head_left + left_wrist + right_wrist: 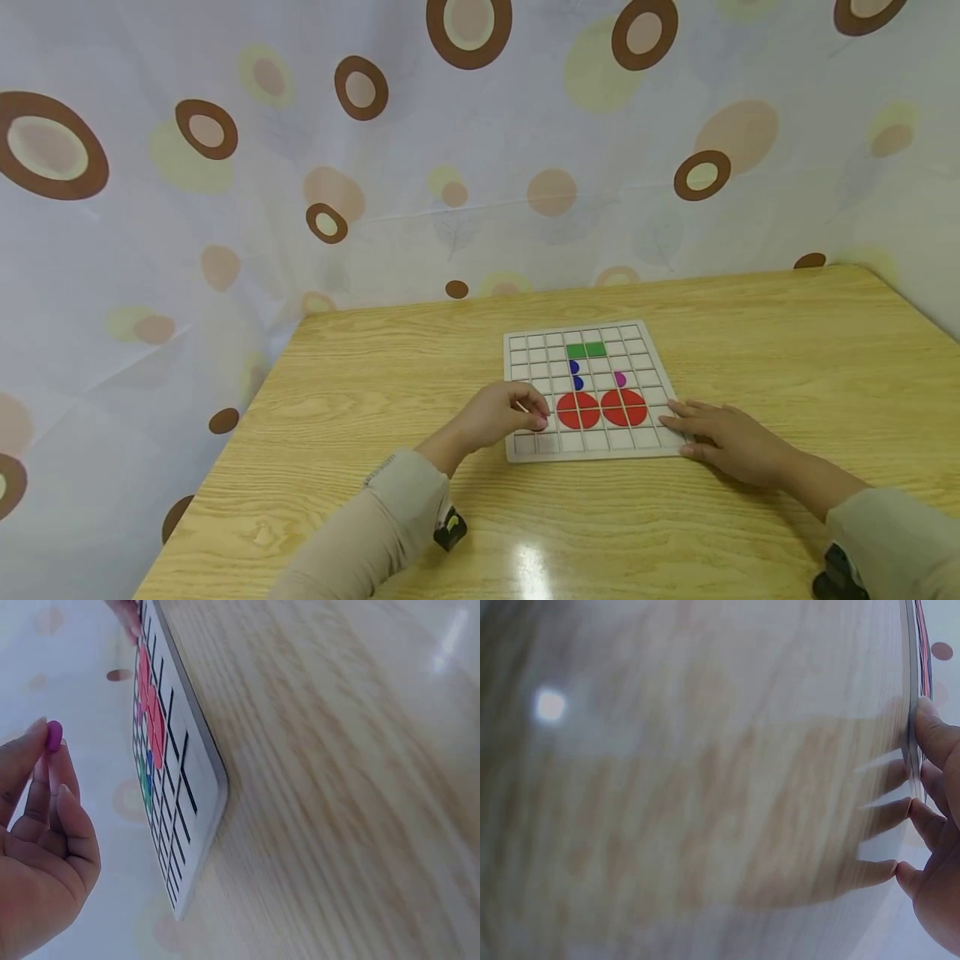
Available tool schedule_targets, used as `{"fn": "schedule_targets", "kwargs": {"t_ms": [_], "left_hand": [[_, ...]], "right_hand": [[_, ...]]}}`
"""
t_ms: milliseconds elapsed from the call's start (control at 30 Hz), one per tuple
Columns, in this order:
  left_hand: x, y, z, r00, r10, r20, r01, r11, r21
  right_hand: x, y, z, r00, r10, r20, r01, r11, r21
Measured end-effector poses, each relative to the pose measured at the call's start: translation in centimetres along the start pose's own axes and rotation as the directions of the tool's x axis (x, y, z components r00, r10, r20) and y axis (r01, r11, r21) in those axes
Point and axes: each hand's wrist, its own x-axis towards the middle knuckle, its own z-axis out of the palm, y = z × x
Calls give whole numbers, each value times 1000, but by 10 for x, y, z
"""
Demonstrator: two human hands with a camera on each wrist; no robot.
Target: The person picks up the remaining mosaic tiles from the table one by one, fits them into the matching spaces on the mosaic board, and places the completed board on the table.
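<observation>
A white grid board (585,457) lies flat on the wooden table. Close above its left part, my left hand (501,414) pinches a small purple piece (55,736) between thumb and fingertips. My right hand (738,444) rests at the board's lower right edge with fingers spread, fingertips on the rim and thumb at the corner. Two red circles (578,411), split by grid lines, sit on the board's lower middle. Above the left circle are two blue half circles (575,367); a magenta half circle (620,379) lies above the right one. Green squares (586,350) are side by side higher up.
The wooden table (390,375) reaches back to a pale curtain (480,167) with brown and orange circles. A bright light reflection shows on the tabletop in front of the board. Dark devices are strapped at both cuffs.
</observation>
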Motion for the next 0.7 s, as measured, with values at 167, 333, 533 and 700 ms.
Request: {"fn": "schedule_targets", "kwargs": {"t_ms": [167,333,533,700], "left_hand": [[18,6,7,1000,10,-29,-11,1000,-25],[33,11,12,998,13,-56,-14,1000,-7],[52,14,19,997,-13,-71,12,1000,-13],[69,14,24,996,-37,-84,34,999,-40]], "right_hand": [[0,3,3,1000,-18,-21,17,1000,-10],[-1,0,2,1000,-21,-24,21,1000,-4],[-1,-3,-1,1000,-10,-7,10,1000,0],[-2,-3,-1,1000,-11,-14,11,1000,8]]}}
